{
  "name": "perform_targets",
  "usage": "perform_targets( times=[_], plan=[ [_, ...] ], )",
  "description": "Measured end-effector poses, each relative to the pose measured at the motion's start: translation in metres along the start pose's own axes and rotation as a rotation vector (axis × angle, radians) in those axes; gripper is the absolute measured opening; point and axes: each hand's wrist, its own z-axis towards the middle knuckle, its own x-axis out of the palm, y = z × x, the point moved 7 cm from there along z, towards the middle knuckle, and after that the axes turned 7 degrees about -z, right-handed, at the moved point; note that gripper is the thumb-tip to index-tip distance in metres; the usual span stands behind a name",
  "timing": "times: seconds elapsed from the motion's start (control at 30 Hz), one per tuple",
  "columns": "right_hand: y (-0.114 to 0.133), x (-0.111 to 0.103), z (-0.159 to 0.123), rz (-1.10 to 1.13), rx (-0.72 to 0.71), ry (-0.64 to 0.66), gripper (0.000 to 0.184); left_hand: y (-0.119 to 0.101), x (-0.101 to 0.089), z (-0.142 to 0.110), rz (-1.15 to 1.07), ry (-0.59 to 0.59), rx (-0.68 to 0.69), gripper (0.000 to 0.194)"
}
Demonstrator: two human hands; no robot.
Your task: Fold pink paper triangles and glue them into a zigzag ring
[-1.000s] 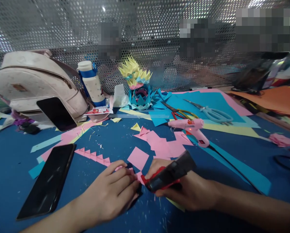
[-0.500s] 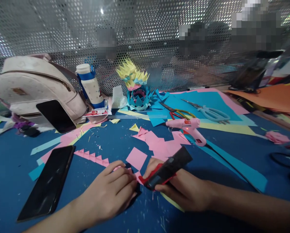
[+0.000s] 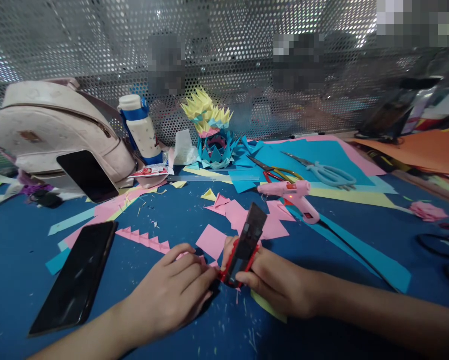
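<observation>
My left hand [image 3: 179, 287] lies over the right end of a pink strip of folded paper triangles [image 3: 143, 239]. Its fingers are curled onto the strip, and the fingertips are partly hidden. In my right hand [image 3: 275, 280] is a small red and black stapler [image 3: 243, 252], tilted with its dark flat side toward me. The stapler's lower end meets the strip beside my left fingertips; its jaws cannot be made out. Just beyond the hands lies a pink paper square [image 3: 211, 242]. More pink squares [image 3: 236, 215] overlap behind it.
A pink glue gun [image 3: 297, 192] with a cord lies at right, near blue-handled scissors [image 3: 327, 175]. Two phones [image 3: 74, 277], a backpack [image 3: 55, 132] and a bottle [image 3: 141, 130] are at left. A yellow and blue folded-paper piece [image 3: 214, 142] stands at the back.
The stapler has turned more upright in my right hand, its far end swinging up and left. My left hand stays on the pink strip. The view shifts slightly.
</observation>
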Motion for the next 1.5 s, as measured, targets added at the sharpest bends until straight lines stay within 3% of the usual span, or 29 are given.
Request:
perform_targets(
  times=[0.13,0.3,0.4,0.53,0.63,1.0,1.3,1.5],
  plan=[
    [-0.001,0.001,0.000,-0.017,-0.019,0.000,0.054,0.001,0.002,0.002,-0.011,0.053,-0.022,0.023],
    [-0.005,0.005,-0.004,-0.076,0.000,0.008,0.050,0.000,0.001,0.005,-0.031,0.029,-0.020,0.022],
    [-0.003,0.001,-0.007,0.074,-0.011,-0.074,0.043,-0.002,0.001,0.006,-0.021,0.024,-0.014,0.023],
    [-0.010,-0.009,-0.012,0.385,0.009,-0.276,0.040,-0.003,-0.001,0.005,-0.036,0.018,-0.004,0.022],
    [-0.017,-0.012,-0.016,0.442,0.061,-0.377,0.040,-0.004,-0.001,0.003,-0.036,0.023,0.005,0.022],
    [-0.013,-0.013,-0.013,0.386,-0.046,-0.310,0.038,-0.002,0.003,0.002,-0.034,0.125,-0.009,0.030],
    [-0.012,-0.011,-0.010,0.379,-0.041,-0.224,0.042,-0.004,0.001,0.004,0.003,0.136,0.004,0.033],
    [-0.011,-0.008,-0.009,0.311,-0.076,-0.167,0.034,-0.002,0.000,0.005,-0.023,0.145,-0.016,0.030]
  ],
)
